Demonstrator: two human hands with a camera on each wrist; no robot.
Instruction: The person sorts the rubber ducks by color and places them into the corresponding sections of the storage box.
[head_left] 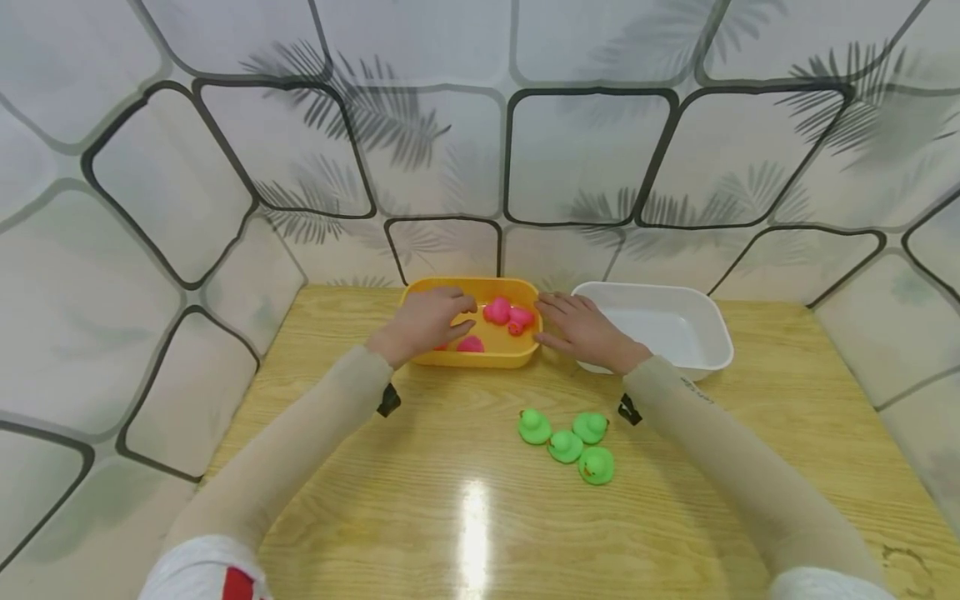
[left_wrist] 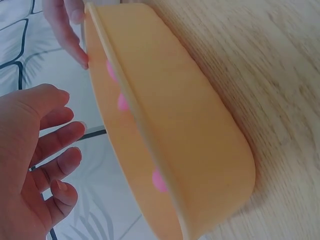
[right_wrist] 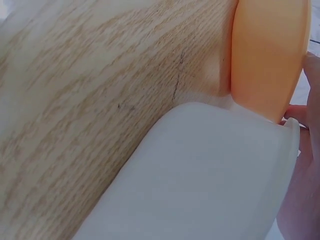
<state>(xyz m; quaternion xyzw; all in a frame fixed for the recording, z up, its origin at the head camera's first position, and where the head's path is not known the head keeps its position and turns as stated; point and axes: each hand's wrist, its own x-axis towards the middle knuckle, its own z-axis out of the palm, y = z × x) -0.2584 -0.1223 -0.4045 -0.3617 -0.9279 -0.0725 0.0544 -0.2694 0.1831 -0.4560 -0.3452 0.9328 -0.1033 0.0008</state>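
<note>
A yellow tub (head_left: 480, 360) stands by the back wall, holding several pink rubber ducks (head_left: 497, 311). My left hand (head_left: 426, 321) hovers over the tub's left end, its fingers loosely bent and nothing between them. In the left wrist view this hand (left_wrist: 45, 150) is apart from the tub's side (left_wrist: 180, 110). At the tub's right end is my right hand (head_left: 588, 329), fingers extended and fingertips right at the rim. The right wrist view has that hand (right_wrist: 305, 170) partly hidden behind the white tub's rim.
Right of the yellow tub stands a white tub (head_left: 660, 325), partly covered by the right hand and forearm. Several green rubber ducks (head_left: 565, 447) sit grouped on the wooden table (head_left: 390, 500) in front of the tubs. A patterned wall (head_left: 585, 158) rises behind.
</note>
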